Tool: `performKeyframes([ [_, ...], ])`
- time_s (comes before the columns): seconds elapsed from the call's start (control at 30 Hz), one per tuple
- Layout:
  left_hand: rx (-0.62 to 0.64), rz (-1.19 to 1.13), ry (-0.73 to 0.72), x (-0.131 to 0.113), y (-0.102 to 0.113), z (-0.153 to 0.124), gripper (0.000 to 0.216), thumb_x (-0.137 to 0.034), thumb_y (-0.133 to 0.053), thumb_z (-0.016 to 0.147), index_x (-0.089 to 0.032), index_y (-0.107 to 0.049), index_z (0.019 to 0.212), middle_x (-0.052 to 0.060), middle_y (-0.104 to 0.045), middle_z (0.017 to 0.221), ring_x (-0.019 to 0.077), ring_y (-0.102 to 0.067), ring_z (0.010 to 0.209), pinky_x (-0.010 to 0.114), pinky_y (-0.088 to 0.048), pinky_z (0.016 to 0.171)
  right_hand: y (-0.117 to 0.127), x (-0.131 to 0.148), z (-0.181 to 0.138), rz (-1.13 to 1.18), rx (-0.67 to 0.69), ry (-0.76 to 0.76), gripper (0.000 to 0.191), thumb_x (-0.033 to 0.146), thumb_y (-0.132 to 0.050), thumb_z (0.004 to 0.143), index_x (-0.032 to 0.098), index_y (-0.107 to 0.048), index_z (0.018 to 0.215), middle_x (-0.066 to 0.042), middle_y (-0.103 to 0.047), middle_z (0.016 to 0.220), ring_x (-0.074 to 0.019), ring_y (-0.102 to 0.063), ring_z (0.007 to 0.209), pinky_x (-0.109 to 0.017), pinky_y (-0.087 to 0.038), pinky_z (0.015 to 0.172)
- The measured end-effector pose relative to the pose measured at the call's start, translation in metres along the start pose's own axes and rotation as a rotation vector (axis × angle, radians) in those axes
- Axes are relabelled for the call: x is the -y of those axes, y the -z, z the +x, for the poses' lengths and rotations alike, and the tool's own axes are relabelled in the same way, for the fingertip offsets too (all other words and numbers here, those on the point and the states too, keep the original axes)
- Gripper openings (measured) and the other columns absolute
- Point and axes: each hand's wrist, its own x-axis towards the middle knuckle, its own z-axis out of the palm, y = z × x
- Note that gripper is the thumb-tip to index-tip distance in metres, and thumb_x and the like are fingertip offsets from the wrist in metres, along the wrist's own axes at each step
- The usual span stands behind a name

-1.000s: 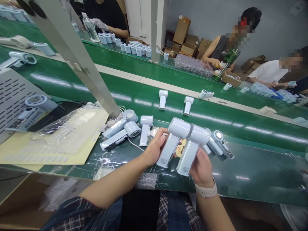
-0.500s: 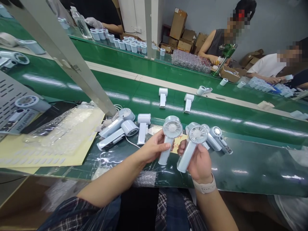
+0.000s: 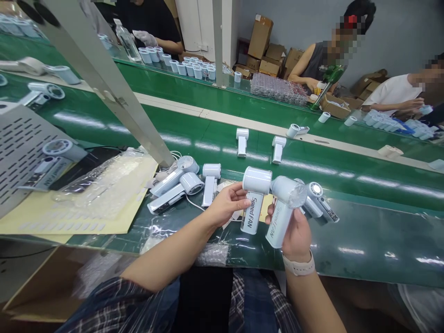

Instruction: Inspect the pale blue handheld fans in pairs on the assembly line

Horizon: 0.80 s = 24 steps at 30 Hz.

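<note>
My left hand [image 3: 231,203] is closed on a pale blue handheld fan [image 3: 255,181], its round head turned sideways and "Speed FAN" lettered down its handle. Beside it, a second handheld fan [image 3: 280,217] with the same lettering is gripped by my right hand [image 3: 298,233], which has a pale wristband. Both are held upright, slightly tilted, above the bench's front part, their heads close together. Behind the right-hand fan, more fans [image 3: 315,199] lie on the bench, partly hidden. Left of my hands lie several other fans [image 3: 185,185], one with a white cable close by.
A slanted metal post [image 3: 114,101] rises at left, near a perforated metal box [image 3: 24,138] and a yellow sheet [image 3: 138,203] bearing clear plastic. Two fans [image 3: 242,142] lie on the green conveyor belt [image 3: 208,155]. Across it, co-workers sit near rows of blue cylinders [image 3: 197,71].
Both fans have turned in my hands: their round grilles faced me before, and now their sides and the handle lettering show. My head view has shifted slightly.
</note>
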Motion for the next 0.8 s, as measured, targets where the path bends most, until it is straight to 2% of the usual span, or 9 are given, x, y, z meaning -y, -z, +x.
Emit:
performKeyframes([
  [0.1, -0.005, 0.000, 0.034, 0.004, 0.000, 0.000, 0.067, -0.045, -0.095, 0.058, -0.015, -0.066, 0.110, 0.011, -0.077, 0.098, 0.0259, -0.073, 0.092, 0.037, -0.057, 0.083, 0.001, -0.002, -0.001, -0.032, -0.106, 0.051, 0.038, 0.047, -0.064, 0.092, 0.026, -0.062, 0.123, -0.004, -0.075, 0.089, -0.0259, -0.073, 0.078, -0.042, -0.061, 0.069],
  [0.2, -0.008, 0.012, 0.040, 0.010, -0.002, 0.000, 0.073, -0.051, -0.096, 0.052, -0.016, -0.065, 0.108, 0.010, -0.076, 0.097, 0.0244, -0.073, 0.089, 0.034, -0.056, 0.079, 0.001, -0.005, -0.001, -0.064, -0.156, 0.052, 0.037, 0.042, -0.063, 0.094, 0.028, -0.061, 0.128, -0.002, -0.076, 0.086, -0.0265, -0.074, 0.076, -0.043, -0.061, 0.068],
  [0.3, 0.003, 0.059, 0.038, 0.007, -0.007, -0.003, 0.072, -0.054, -0.094, 0.056, -0.016, -0.065, 0.110, 0.011, -0.076, 0.099, 0.0240, -0.072, 0.089, 0.033, -0.056, 0.078, 0.003, -0.005, -0.004, -0.095, -0.154, 0.064, 0.031, 0.041, -0.060, 0.094, 0.028, -0.064, 0.122, -0.002, -0.076, 0.084, -0.0271, -0.074, 0.075, -0.044, -0.062, 0.068],
  [0.37, 0.005, 0.154, 0.018, 0.000, -0.012, -0.009, 0.065, -0.050, -0.091, 0.064, -0.016, -0.065, 0.113, 0.013, -0.075, 0.105, 0.0253, -0.072, 0.093, 0.035, -0.056, 0.081, 0.006, -0.001, -0.008, -0.125, -0.134, 0.117, 0.033, 0.042, -0.060, 0.092, 0.027, -0.065, 0.121, -0.004, -0.077, 0.094, -0.0292, -0.074, 0.087, -0.046, -0.062, 0.075],
  [0.43, 0.002, 0.337, -0.052, -0.009, -0.019, -0.017, 0.054, -0.038, -0.087, 0.071, -0.018, -0.067, 0.117, 0.014, -0.075, 0.112, 0.0278, -0.072, 0.099, 0.040, -0.055, 0.088, 0.007, 0.005, -0.015, -0.233, -0.102, 0.234, 0.038, 0.039, -0.070, 0.087, 0.025, -0.065, 0.122, -0.007, -0.076, 0.110, -0.0314, -0.071, 0.106, -0.050, -0.059, 0.090],
  [0.5, 0.008, 0.550, -0.186, -0.016, -0.026, -0.025, 0.045, -0.027, -0.083, 0.074, -0.020, -0.070, 0.117, 0.013, -0.075, 0.118, 0.0317, -0.070, 0.109, 0.047, -0.052, 0.099, 0.007, 0.013, -0.022, -0.426, -0.012, 0.390, 0.048, 0.028, -0.082, 0.076, 0.026, -0.065, 0.121, -0.009, -0.072, 0.125, -0.0335, -0.062, 0.125, -0.054, -0.047, 0.109],
  [0.63, -0.009, 0.806, -0.581, -0.015, -0.031, -0.031, 0.025, -0.022, -0.071, 0.085, -0.025, -0.074, 0.110, 0.009, -0.077, 0.116, 0.0323, -0.065, 0.123, 0.060, -0.027, 0.122, 0.005, 0.022, -0.029, -0.698, 0.177, 0.655, 0.055, 0.015, -0.087, 0.068, 0.032, -0.066, 0.116, -0.005, -0.068, 0.136, -0.0368, -0.048, 0.140, -0.065, -0.026, 0.121],
  [0.7, 0.004, 0.873, -0.694, -0.011, -0.026, -0.031, 0.022, -0.024, -0.066, 0.089, -0.027, -0.071, 0.110, 0.007, -0.077, 0.115, 0.0302, -0.066, 0.122, 0.061, -0.022, 0.123, 0.003, 0.023, -0.030, -0.732, 0.202, 0.672, 0.057, 0.019, -0.085, 0.070, 0.034, -0.064, 0.121, -0.005, -0.066, 0.138, -0.0375, -0.050, 0.139, -0.067, -0.028, 0.120],
  [0.8, 0.168, 0.803, -0.656, -0.013, -0.018, -0.040, 0.029, -0.027, -0.078, 0.079, -0.029, -0.070, 0.107, 0.009, -0.075, 0.118, 0.0299, -0.069, 0.111, 0.055, -0.043, 0.110, 0.003, 0.034, -0.041, -0.739, 0.235, 0.586, 0.059, 0.025, -0.088, 0.069, 0.032, -0.067, 0.123, -0.008, -0.073, 0.125, -0.0378, -0.066, 0.118, -0.059, -0.045, 0.109],
])
